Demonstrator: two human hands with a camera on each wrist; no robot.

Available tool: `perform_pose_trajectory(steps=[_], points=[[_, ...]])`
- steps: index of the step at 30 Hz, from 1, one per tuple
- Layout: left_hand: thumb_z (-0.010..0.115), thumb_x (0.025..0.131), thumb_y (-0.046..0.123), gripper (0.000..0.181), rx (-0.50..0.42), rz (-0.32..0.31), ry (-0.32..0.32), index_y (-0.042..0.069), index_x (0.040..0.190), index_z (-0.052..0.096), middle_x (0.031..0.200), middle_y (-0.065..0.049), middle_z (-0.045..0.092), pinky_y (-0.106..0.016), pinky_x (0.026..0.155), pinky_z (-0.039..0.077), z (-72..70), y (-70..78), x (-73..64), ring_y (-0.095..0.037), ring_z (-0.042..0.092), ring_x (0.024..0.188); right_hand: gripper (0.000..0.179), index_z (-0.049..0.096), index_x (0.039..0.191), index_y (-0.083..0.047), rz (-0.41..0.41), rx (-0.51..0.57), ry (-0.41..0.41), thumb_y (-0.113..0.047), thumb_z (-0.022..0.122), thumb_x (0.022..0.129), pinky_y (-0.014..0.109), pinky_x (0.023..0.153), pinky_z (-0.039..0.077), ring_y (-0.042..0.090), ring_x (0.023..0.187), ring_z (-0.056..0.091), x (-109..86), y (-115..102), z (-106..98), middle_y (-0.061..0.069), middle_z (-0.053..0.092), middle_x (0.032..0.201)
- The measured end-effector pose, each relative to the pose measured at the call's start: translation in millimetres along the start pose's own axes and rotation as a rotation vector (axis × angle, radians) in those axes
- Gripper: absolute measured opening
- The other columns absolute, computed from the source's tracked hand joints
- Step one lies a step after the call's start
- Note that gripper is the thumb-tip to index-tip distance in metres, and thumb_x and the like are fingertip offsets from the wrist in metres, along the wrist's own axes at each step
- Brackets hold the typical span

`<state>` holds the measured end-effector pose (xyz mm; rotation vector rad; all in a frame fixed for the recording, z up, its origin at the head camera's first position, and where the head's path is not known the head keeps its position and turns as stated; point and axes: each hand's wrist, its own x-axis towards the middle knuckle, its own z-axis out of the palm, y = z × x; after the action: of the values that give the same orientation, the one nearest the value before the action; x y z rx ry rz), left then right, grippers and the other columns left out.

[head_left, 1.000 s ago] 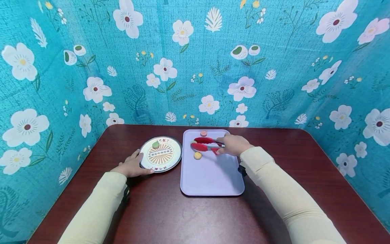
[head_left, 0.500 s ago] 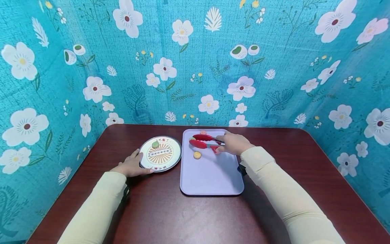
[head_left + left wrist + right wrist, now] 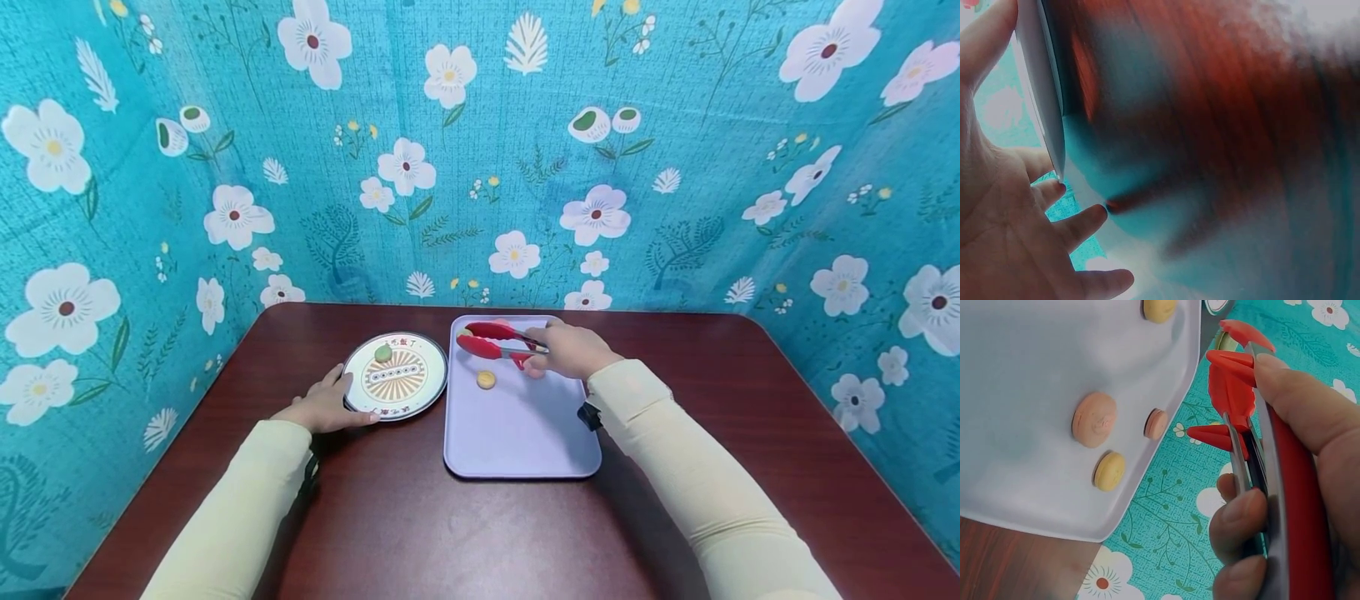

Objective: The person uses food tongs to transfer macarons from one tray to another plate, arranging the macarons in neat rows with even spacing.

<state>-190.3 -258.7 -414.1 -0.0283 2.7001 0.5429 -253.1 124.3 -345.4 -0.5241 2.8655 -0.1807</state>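
Note:
My right hand (image 3: 573, 350) grips red-tipped metal tongs (image 3: 501, 341) over the far left part of the lavender tray (image 3: 522, 442). A green macaron (image 3: 1227, 342) is between the tong tips, partly covered by them. My left hand (image 3: 325, 406) rests at the left rim of a round white plate (image 3: 429, 371), thumb and fingers spread and touching it. Another green macaron (image 3: 383, 353) lies on the plate. In the right wrist view, pink macarons (image 3: 1094, 419) and yellow macarons (image 3: 1110, 470) lie on the tray; in the head view the right hand and tongs hide some of them.
Plate and tray stand side by side, close together, on a dark red-brown table (image 3: 390, 533). A yellow macaron (image 3: 486, 380) sits near the tray's left side. Blue floral cloth (image 3: 465, 167) hangs behind and along both sides of the table.
The tongs have risen and shifted left toward the tray's far left edge, carrying the green macaron. The left hand and plate have stayed in place.

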Motion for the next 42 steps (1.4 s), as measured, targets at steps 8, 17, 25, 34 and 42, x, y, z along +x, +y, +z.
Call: perform_pose_trajectory(steps=[8, 17, 25, 34, 42], points=[[0.068, 0.072, 0.068, 0.118, 0.008, 0.003, 0.007, -0.003, 0.151, 0.019, 0.156, -0.027, 0.007, -0.076, 0.102, 0.016, 0.3, -1.1, 1.1, -0.052, 0.020, 0.135, 0.067, 0.050, 0.142, -0.018, -0.052, -0.018, 0.041, -0.045, 0.072, 0.085, 0.040, 0.077, 0.054, 0.023, 0.096, 0.057, -0.8, -8, 2, 0.011, 0.059, 0.116], [0.069, 0.073, 0.067, 0.117, -0.004, 0.006, -0.002, -0.003, 0.151, 0.019, 0.156, -0.027, 0.006, -0.076, 0.102, 0.014, 0.6, -1.0, 1.2, -0.052, 0.018, 0.136, 0.066, 0.049, 0.143, -0.020, -0.067, -0.008, 0.045, -0.047, 0.069, 0.086, 0.037, 0.073, 0.055, 0.024, 0.100, 0.056, 0.7, -17, 5, 0.015, 0.057, 0.125], [0.069, 0.073, 0.066, 0.116, -0.003, -0.001, -0.002, -0.003, 0.151, 0.018, 0.157, -0.027, 0.005, -0.076, 0.102, 0.013, -0.5, 0.4, -0.3, -0.052, 0.017, 0.136, 0.071, 0.044, 0.146, -0.023, -0.063, 0.045, 0.034, -0.047, 0.070, 0.085, 0.029, 0.060, 0.049, 0.013, 0.063, 0.058, 2.5, -23, 6, 0.012, 0.056, 0.111], [0.069, 0.073, 0.066, 0.116, -0.010, -0.011, -0.008, -0.003, 0.151, 0.017, 0.157, -0.026, 0.005, -0.076, 0.103, 0.013, -1.5, 2.5, -2.9, -0.052, 0.016, 0.136, 0.071, 0.043, 0.147, -0.023, -0.059, 0.042, 0.046, -0.044, 0.071, 0.086, 0.033, 0.065, 0.052, 0.019, 0.076, 0.060, 6.5, -28, 9, 0.016, 0.056, 0.119], [0.069, 0.072, 0.067, 0.118, -0.007, -0.014, -0.004, -0.003, 0.152, 0.017, 0.157, -0.026, 0.006, -0.076, 0.103, 0.014, -0.3, 0.5, -1.1, -0.052, 0.017, 0.136, 0.068, 0.046, 0.145, -0.023, -0.072, 0.021, 0.053, -0.045, 0.071, 0.085, 0.037, 0.071, 0.051, 0.023, 0.083, 0.057, 10.3, -36, 12, 0.012, 0.058, 0.116]])
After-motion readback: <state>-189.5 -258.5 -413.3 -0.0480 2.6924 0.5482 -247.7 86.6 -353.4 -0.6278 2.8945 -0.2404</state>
